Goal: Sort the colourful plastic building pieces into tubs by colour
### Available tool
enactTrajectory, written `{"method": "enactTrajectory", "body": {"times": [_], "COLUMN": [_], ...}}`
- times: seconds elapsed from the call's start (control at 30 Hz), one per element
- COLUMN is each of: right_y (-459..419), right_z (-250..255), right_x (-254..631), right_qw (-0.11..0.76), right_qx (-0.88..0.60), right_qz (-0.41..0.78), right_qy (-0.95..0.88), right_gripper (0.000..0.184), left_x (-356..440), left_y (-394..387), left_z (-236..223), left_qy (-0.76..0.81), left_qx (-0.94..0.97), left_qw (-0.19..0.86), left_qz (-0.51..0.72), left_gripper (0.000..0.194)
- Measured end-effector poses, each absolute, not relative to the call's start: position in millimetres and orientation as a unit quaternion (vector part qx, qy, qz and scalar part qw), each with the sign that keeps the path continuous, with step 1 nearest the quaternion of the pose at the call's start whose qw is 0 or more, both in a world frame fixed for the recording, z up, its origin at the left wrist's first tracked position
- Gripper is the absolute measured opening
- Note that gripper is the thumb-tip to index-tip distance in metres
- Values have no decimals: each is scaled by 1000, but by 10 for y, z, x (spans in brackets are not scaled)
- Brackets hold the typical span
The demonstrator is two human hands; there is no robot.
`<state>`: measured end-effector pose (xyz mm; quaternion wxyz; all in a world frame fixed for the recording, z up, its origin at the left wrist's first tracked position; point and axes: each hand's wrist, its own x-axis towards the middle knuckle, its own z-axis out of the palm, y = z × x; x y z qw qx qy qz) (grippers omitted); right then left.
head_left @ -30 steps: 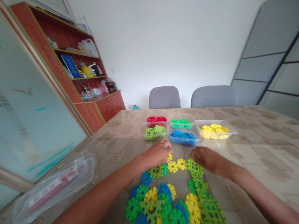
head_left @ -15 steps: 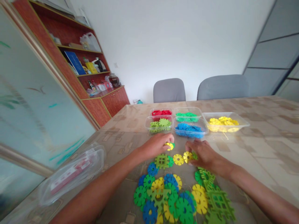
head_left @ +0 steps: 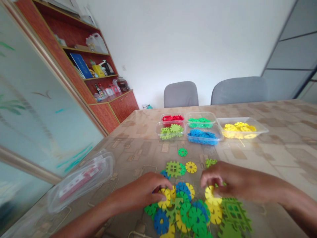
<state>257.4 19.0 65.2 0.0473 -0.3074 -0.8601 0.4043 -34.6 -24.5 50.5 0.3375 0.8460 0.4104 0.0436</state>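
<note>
My left hand is over the left side of a loose heap of plastic pieces, thumb and fingers pinching a yellow notched disc. To the right, my right hand grips another yellow notched disc above more yellow discs. Blue discs, green discs and light-green square lattice pieces overlap in the heap. Beyond it lie a green disc, a lone yellow disc and a light-green lattice square. My right hand partly covers a small light-green piece.
Clear tubs hold sorted pieces: red, light green, green, blue and yellow. Clear lids lie at the left with a red-and-white item. Two grey chairs stand behind the patterned table.
Both hands have drawn back toward the heap, each carrying a yellow disc. The green disc that was beside my left hand now lies uncovered on the table.
</note>
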Motion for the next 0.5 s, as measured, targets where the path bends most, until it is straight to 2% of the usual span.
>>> {"method": "enactTrajectory", "body": {"times": [0.17, 0.3, 0.5], "right_y": [-64, -123, -161], "right_z": [584, 450, 479], "right_x": [2533, 2495, 2406], "right_qw": [-6, -9, -11], "right_qx": [-362, -389, -368], "right_qz": [357, 328, 297], "right_qy": [-861, -861, -881], "right_gripper": [40, 46, 44], "left_x": [-343, -330, -281], "left_y": [-126, -31, -57], "left_z": [506, 472, 516], "left_qy": [395, 414, 409], "left_qx": [850, 852, 861], "left_qw": [346, 313, 303], "left_qz": [53, 59, 17], "left_gripper": [23, 20, 15]}}
